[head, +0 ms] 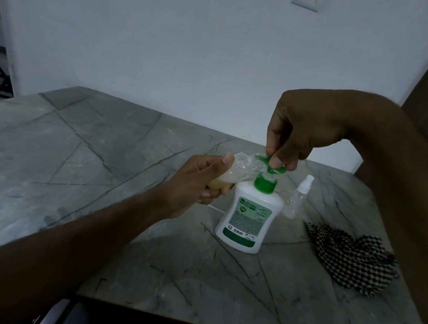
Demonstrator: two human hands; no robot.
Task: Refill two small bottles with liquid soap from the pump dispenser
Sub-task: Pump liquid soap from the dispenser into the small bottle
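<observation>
**Soap pumped into a tilted bottle**

The left hand (199, 179) curls its grip round a small clear bottle (236, 170), tilted with its mouth at the green spout; the right hand (301, 130) pinches the pump head of the white dispenser (249, 215) standing on the marble counter (72, 156); a second small bottle (298, 197) stands just beside it, near a checked cloth (349, 258).

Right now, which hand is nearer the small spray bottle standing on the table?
Right. The right hand pinches the green pump head just left of the spray bottle; the left hand holds another bottle beyond the dispenser.
</observation>
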